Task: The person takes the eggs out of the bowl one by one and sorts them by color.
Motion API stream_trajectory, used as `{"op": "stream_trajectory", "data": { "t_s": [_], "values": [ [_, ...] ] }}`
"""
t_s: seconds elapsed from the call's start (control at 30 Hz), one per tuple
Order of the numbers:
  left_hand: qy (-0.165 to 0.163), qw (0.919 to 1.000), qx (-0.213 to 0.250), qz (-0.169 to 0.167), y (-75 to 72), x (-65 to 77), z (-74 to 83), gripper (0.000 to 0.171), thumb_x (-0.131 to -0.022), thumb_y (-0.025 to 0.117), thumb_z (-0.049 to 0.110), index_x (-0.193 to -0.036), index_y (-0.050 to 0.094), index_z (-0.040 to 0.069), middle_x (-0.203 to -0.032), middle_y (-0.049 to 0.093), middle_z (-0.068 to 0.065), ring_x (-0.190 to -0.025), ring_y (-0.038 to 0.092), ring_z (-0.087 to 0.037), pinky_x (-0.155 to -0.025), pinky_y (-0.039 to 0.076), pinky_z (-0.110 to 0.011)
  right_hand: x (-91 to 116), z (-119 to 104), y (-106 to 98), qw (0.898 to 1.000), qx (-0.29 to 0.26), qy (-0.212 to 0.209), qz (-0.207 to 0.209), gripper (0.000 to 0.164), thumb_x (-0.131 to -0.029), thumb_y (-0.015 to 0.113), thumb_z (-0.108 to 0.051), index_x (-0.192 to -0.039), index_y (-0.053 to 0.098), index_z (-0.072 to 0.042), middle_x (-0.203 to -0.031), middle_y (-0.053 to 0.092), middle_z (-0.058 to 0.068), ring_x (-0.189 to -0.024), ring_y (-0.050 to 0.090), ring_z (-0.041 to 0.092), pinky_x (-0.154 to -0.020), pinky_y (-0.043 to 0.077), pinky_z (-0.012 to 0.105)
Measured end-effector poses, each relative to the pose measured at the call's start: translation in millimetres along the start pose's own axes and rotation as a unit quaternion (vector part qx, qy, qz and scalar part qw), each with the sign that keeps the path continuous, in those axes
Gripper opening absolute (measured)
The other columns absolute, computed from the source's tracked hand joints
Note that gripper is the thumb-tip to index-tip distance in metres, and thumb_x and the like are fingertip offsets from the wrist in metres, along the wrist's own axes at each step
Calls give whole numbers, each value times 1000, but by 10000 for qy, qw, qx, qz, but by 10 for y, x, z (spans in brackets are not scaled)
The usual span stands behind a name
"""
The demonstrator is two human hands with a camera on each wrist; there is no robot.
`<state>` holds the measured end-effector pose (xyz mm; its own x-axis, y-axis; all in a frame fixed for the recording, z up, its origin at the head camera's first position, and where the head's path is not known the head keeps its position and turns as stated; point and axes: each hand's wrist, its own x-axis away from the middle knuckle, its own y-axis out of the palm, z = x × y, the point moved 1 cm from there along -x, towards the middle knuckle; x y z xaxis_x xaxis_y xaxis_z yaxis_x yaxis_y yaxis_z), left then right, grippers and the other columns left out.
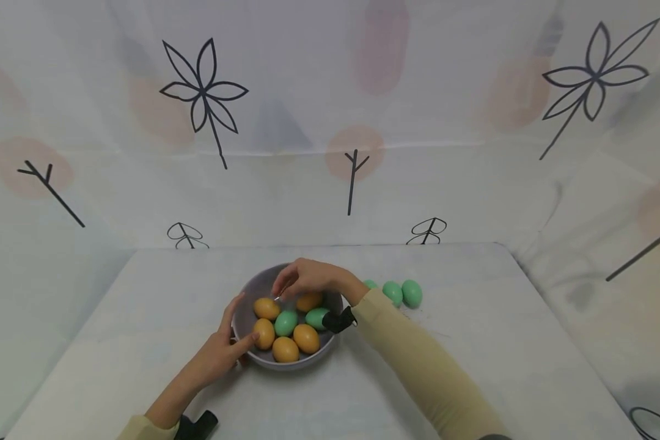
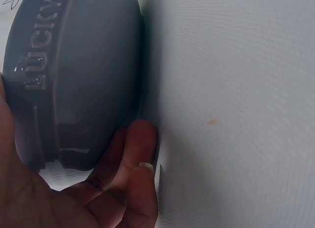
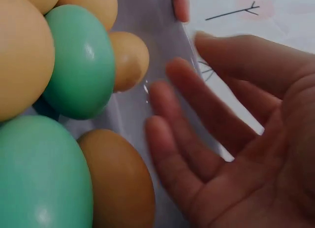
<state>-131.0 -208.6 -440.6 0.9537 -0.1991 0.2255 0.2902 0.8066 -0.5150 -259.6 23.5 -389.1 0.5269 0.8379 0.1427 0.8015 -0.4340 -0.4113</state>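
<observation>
A purple-grey bowl (image 1: 288, 366) with raised lettering on its outer wall holds several orange eggs (image 1: 306, 338) and two green eggs (image 1: 286, 322). My left hand (image 1: 219, 353) grips the bowl's left side, thumb over the rim. In the left wrist view its fingers (image 2: 140, 144) curl low against the outer wall, near the tabletop. Over the far part of the bowl, my right hand (image 1: 312, 276) hangs with loosely bent fingers and nothing in them. The right wrist view shows those fingertips close to the inner wall, beside a brown-orange egg (image 3: 120, 183).
To the right of the bowl, green eggs (image 1: 412, 293) lie on the white table (image 1: 462, 354), one partly hidden by the right forearm. A pale cloth (image 1: 286, 195) with drawn flowers and twigs hangs behind the table.
</observation>
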Motion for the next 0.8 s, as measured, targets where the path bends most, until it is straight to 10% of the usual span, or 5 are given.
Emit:
{"op": "stream_trajectory", "data": {
  "t_s": [0.27, 0.8],
  "values": [
    [-54, 10000, 21, -13, 4, -3, 17, 85, -97, 63, 40, -157, 3, 37, -79, 61, -9, -68, 56, -22, -64, 43, -35, -28, -5, 53, 9952, 499, 169, -823, 27, -85, 75, -3, -112, 76, -9, -109, 72, -4, -108, 64, 12, -95, 45, 26],
    [-42, 9999, -130, 56, -9, 1, 45, 84, -98, 62, 42, -157, 4, 35, -79, 59, -9, -65, 55, -22, -60, 45, -34, -65, -5, 153, 9835, 1328, 620, -1061, 33, -78, 82, -2, -107, 79, -19, -107, 70, -14, -102, 59, 5, -91, 43, 23]
  ]
}}
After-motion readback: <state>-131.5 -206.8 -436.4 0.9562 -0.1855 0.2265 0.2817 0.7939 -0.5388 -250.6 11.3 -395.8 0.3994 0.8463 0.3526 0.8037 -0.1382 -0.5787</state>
